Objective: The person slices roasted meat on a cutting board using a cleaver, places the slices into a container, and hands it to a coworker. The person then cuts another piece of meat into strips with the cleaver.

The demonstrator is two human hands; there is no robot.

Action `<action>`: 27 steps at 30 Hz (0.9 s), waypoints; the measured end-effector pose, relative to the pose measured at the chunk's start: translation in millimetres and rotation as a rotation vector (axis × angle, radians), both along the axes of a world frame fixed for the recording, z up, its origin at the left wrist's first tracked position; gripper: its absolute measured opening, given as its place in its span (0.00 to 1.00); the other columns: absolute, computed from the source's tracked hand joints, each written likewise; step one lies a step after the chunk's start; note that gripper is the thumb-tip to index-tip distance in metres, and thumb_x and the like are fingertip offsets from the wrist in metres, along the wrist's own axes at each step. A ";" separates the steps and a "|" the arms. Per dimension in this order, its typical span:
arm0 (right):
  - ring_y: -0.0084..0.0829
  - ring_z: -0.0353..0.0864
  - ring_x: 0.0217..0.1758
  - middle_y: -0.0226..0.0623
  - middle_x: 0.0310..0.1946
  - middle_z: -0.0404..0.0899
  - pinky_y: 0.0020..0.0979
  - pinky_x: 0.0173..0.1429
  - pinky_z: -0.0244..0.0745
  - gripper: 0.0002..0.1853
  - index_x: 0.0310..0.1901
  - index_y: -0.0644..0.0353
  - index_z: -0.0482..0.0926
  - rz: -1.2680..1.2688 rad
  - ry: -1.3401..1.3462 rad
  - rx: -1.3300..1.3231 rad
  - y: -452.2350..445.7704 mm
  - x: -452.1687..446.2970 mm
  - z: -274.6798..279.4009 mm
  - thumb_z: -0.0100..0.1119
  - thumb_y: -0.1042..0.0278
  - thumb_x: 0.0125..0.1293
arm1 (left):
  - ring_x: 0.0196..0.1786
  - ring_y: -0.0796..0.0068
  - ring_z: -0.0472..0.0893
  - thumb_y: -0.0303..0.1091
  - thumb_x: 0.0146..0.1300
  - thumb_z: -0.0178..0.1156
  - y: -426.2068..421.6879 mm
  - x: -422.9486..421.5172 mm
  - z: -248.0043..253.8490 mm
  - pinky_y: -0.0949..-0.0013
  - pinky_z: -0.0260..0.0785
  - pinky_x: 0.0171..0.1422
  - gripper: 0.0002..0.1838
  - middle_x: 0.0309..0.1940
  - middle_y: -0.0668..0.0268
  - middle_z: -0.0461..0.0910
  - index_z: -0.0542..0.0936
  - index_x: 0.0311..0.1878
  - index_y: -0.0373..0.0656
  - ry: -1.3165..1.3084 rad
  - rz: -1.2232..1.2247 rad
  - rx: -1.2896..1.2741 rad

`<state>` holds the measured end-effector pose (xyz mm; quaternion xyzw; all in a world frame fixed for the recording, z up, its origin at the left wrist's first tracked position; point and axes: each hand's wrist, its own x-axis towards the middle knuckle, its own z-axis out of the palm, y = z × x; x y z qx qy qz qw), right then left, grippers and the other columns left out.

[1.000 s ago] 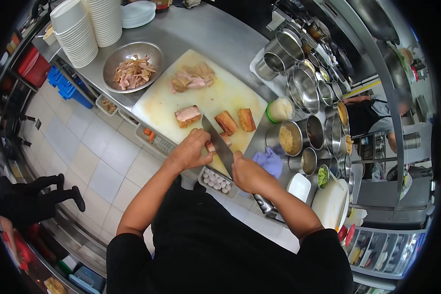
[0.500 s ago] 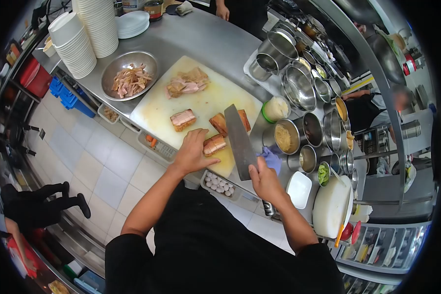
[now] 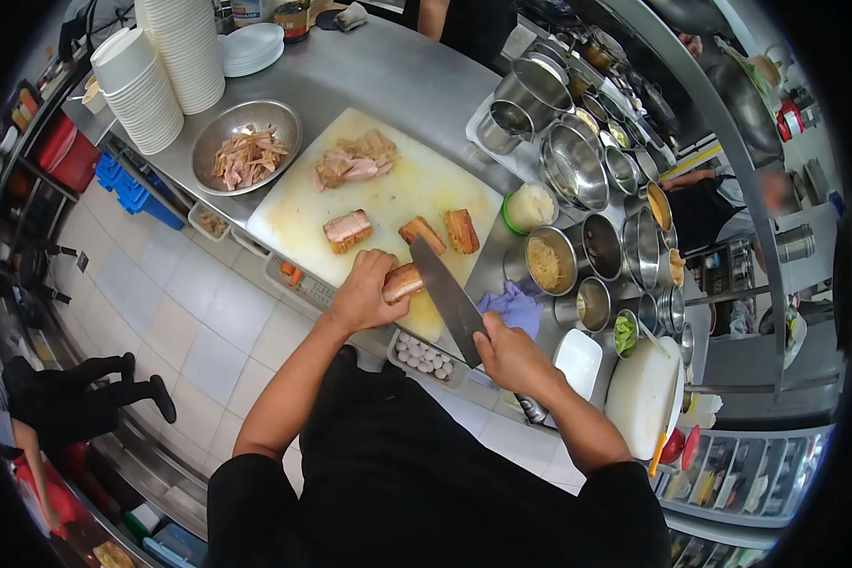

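- Head view: the block (image 3: 403,283) of meat lies on the near part of the board (image 3: 293,213), just right of the left hand (image 3: 362,292), which is the nearer hand to it.
- Its long axis runs roughly left to right, its right end tipped slightly toward the far side. The knife (image 3: 452,301) slants across that end, tip far and left, handle near and right; whether the edge touches the meat I cannot tell.
- The left fingers are curled on the block's left part, thumb on the near side, gripping it. The right hand (image 3: 513,355) is closed round the knife's handle, to the right.
- The block is streaked pink and brown. The blade is broad, flat, dull grey metal.
- Beyond the block sit a pink-topped piece (image 3: 348,231) with a rough brown side and, farther right, two browned chunks, one (image 3: 420,234) near the blade's tip, the other (image 3: 461,232) beside it.
- Soft, pale slices (image 3: 355,159) lie in a loose heap at the far side of the pale, yellow-stained board.
- Left of the board, a round, shiny bowl (image 3: 199,156) holds ragged strips (image 3: 248,156). Right of it, a crumpled violet cloth (image 3: 513,310) rests on the smooth steel worktop (image 3: 398,66).
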<state>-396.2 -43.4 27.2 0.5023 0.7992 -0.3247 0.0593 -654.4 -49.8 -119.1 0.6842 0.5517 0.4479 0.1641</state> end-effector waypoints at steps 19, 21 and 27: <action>0.68 0.84 0.40 0.74 0.34 0.81 0.60 0.48 0.77 0.12 0.49 0.77 0.67 0.127 -0.272 -0.234 38.6 -75.0 17.8 0.42 0.77 0.69 | 0.47 0.47 0.74 0.33 0.48 0.69 11.1 -1.3 -12.3 0.53 0.71 0.54 0.22 0.38 0.51 0.75 0.76 0.46 0.33 -0.060 -0.063 -0.029; 0.69 0.84 0.39 0.74 0.33 0.81 0.60 0.47 0.77 0.11 0.48 0.77 0.66 0.155 -0.233 -0.151 37.9 -67.7 -3.8 0.42 0.77 0.70 | 0.47 0.47 0.74 0.33 0.48 0.69 12.7 -0.6 -14.9 0.53 0.71 0.54 0.22 0.39 0.50 0.75 0.76 0.46 0.33 -0.062 -0.058 -0.008; 0.71 0.81 0.35 0.71 0.28 0.79 0.63 0.42 0.73 0.10 0.48 0.70 0.64 0.062 -0.089 0.034 5.3 -50.8 -48.0 0.46 0.70 0.75 | 0.51 0.47 0.75 0.34 0.48 0.71 2.5 -3.5 -15.5 0.54 0.71 0.59 0.27 0.45 0.50 0.76 0.77 0.52 0.33 -0.034 -0.067 -0.034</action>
